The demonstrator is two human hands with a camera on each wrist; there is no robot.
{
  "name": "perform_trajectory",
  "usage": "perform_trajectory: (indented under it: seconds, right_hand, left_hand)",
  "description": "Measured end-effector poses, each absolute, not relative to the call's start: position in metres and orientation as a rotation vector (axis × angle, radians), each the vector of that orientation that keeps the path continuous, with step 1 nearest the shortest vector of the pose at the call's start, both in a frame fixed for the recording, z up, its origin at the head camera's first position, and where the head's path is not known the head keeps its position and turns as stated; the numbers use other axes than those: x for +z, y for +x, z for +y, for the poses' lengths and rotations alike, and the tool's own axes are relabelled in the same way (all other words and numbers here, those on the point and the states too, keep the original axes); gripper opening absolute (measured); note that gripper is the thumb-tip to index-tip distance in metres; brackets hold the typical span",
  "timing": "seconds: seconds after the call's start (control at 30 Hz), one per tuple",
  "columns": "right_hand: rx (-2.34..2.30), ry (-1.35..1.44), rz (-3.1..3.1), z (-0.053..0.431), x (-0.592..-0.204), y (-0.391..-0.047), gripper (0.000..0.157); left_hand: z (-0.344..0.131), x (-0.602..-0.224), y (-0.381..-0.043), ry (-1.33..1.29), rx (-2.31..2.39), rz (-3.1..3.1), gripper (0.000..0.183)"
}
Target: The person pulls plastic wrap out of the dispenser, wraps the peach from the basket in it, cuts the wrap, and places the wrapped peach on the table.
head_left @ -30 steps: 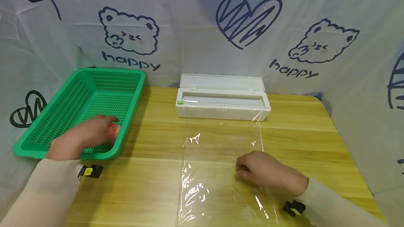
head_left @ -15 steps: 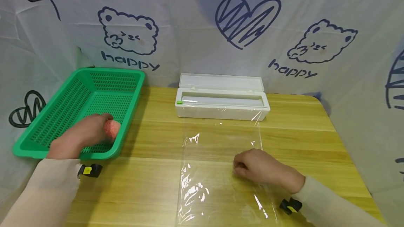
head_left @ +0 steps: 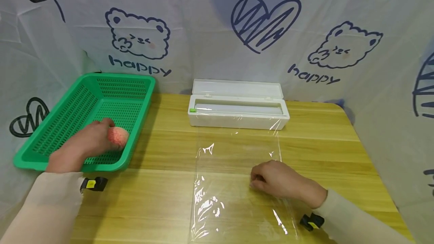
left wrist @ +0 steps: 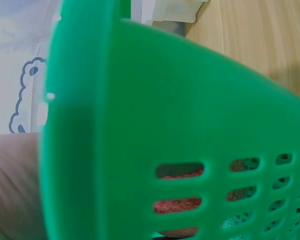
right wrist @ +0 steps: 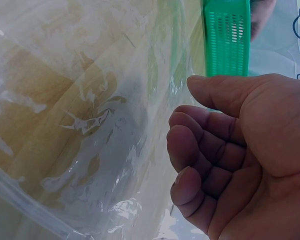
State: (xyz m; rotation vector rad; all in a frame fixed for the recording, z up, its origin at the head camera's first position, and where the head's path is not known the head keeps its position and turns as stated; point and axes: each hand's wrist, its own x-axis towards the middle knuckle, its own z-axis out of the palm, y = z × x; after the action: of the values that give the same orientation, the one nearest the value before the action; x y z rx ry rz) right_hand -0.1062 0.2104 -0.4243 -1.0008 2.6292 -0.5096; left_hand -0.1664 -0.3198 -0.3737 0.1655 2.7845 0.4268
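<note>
In the head view my left hand reaches into the near right corner of a green plastic basket. Its fingers grip a round, pink-red peach, partly covered by the hand. The left wrist view shows mostly the basket wall, with reddish skin of the peach visible through its slots. My right hand hovers over a sheet of clear cling film, holding nothing. Its fingers are loosely curled, as the right wrist view of the hand shows.
At the back centre stands a white cling film dispenser, lid raised, a green slider at its left end. Film runs from it across the wooden table to the near edge. White curtains with drawings enclose the back and sides.
My left hand has shifted slightly left inside the basket, and more of the peach shows beside it. My right hand has barely moved, a touch to the left.
</note>
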Motion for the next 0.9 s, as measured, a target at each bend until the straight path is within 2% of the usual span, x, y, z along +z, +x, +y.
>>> perform_trajectory:
  seconds: [0.17,0.53,0.9]
  right_hand:
    - [-0.515,-1.003,2.63,0.211,-0.425,-0.106,0.013]
    - [-0.505,-1.001,2.649,0.212,-0.423,-0.107,0.01]
    - [-0.514,-1.014,2.666,0.211,-0.421,-0.11,0.011]
  left_hand:
    - [-0.322,-0.374,-0.167,0.155,0.44,2.812,0.079]
    - [-0.316,-0.357,-0.161,-0.003,0.484,2.907,0.091]
    - [-0.267,-0.329,-0.14,0.089,0.638,3.149,0.081]
